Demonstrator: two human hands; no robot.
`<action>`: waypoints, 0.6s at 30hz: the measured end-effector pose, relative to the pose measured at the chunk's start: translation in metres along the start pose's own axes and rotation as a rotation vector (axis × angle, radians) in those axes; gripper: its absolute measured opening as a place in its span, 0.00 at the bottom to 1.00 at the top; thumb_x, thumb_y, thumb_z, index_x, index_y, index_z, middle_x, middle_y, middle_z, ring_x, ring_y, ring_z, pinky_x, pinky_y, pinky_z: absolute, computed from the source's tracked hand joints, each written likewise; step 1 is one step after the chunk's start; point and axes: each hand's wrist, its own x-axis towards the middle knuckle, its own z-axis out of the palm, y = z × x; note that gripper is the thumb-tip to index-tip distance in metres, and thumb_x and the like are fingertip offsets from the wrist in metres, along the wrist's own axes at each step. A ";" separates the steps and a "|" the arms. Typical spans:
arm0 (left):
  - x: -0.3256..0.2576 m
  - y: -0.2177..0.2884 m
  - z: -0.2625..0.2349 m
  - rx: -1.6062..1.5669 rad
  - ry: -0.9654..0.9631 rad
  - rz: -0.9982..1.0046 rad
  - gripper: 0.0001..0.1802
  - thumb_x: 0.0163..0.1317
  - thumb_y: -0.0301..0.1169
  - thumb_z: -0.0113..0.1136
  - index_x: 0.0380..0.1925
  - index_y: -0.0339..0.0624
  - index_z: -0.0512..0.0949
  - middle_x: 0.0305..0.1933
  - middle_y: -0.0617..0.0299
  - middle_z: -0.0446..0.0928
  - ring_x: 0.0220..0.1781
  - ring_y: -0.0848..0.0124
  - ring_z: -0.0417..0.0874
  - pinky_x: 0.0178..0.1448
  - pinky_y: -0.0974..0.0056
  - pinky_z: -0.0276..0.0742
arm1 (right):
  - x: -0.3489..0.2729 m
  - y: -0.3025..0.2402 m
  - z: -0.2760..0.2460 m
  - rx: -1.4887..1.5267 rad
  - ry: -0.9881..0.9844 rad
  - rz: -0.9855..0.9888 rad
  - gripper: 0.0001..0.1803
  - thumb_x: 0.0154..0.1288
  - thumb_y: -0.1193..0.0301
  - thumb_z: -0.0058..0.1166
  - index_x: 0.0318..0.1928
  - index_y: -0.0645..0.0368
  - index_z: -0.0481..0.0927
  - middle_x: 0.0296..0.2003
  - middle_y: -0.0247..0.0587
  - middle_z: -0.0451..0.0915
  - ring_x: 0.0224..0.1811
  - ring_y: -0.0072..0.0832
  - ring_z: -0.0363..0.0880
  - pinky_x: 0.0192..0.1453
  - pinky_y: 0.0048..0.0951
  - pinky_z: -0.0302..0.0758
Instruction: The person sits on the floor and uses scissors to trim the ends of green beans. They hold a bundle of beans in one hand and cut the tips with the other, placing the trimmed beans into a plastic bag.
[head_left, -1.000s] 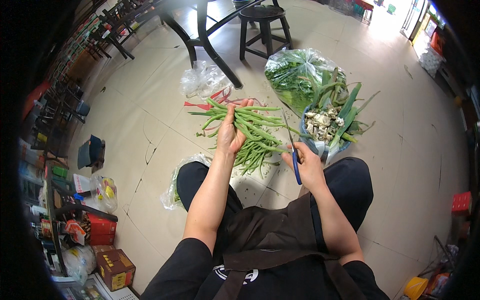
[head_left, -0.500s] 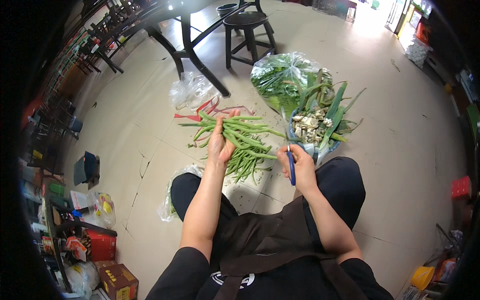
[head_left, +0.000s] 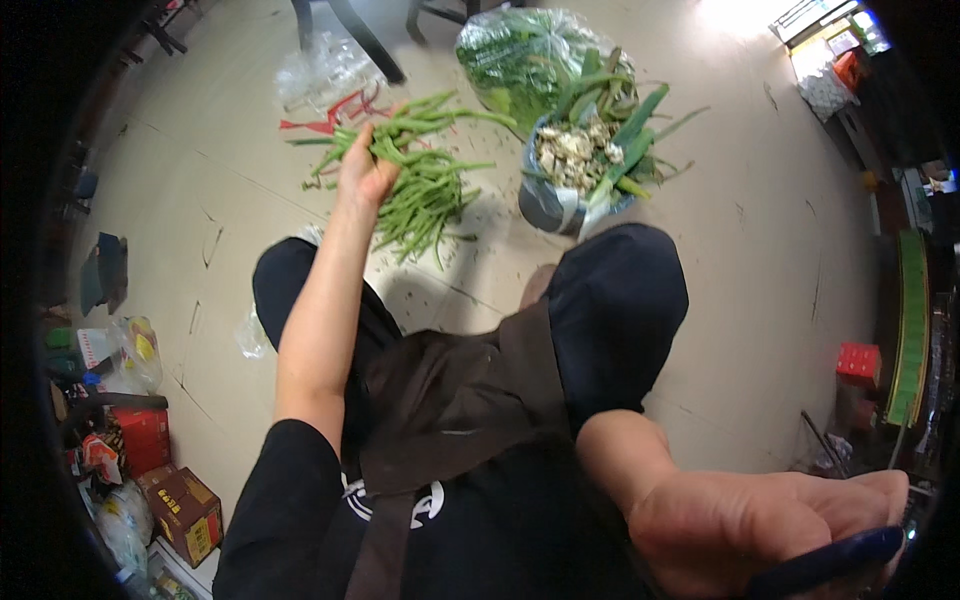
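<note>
Firstly, green beans (head_left: 420,122) were clasped in the left hand (head_left: 368,174), presumably to keep ends free, above a bean pile (head_left: 420,208) on the floor (head_left: 725,300); blue handle (head_left: 835,563) was held, well apart, in the right hand (head_left: 735,522).

Probably a small eatery; tiled floor (head_left: 760,310), dark furniture legs (head_left: 366,40), cartons (head_left: 180,512).

Left hand (head_left: 368,176) curled ahead, right hand (head_left: 755,515) aside
</note>
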 end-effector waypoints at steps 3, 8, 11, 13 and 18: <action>-0.003 0.008 -0.001 0.010 -0.012 0.053 0.29 0.77 0.43 0.28 0.66 0.30 0.59 0.68 0.46 0.65 0.71 0.52 0.64 0.77 0.44 0.55 | -0.001 0.002 0.006 0.020 -0.025 0.030 0.23 0.61 0.75 0.57 0.56 0.54 0.67 0.43 0.35 0.69 0.40 0.30 0.76 0.48 0.35 0.76; 0.018 0.020 -0.040 -0.366 -0.327 -0.154 0.26 0.77 0.40 0.32 0.63 0.29 0.60 0.65 0.42 0.68 0.68 0.52 0.68 0.73 0.46 0.63 | 0.004 -0.002 0.013 0.051 -0.037 0.090 0.20 0.60 0.80 0.56 0.53 0.58 0.70 0.42 0.38 0.69 0.37 0.31 0.77 0.45 0.36 0.80; 0.004 0.011 -0.009 -0.118 -0.011 0.064 0.26 0.77 0.40 0.32 0.63 0.29 0.61 0.64 0.43 0.69 0.67 0.52 0.70 0.72 0.46 0.65 | 0.006 -0.006 0.013 0.077 -0.045 0.148 0.19 0.58 0.83 0.55 0.51 0.60 0.72 0.41 0.39 0.69 0.36 0.31 0.78 0.43 0.37 0.82; 0.002 0.012 -0.008 -0.163 -0.013 0.050 0.26 0.77 0.40 0.33 0.64 0.30 0.61 0.64 0.44 0.70 0.67 0.53 0.70 0.71 0.47 0.65 | 0.009 -0.011 0.014 0.092 -0.034 0.201 0.19 0.58 0.85 0.54 0.50 0.61 0.73 0.40 0.40 0.70 0.35 0.32 0.79 0.42 0.37 0.83; -0.007 0.011 0.002 -0.070 0.023 0.081 0.26 0.77 0.41 0.32 0.64 0.30 0.61 0.65 0.46 0.69 0.68 0.54 0.69 0.72 0.48 0.63 | 0.016 -0.026 0.016 0.165 -0.016 0.431 0.18 0.57 0.89 0.53 0.48 0.64 0.76 0.39 0.41 0.70 0.33 0.32 0.80 0.39 0.37 0.87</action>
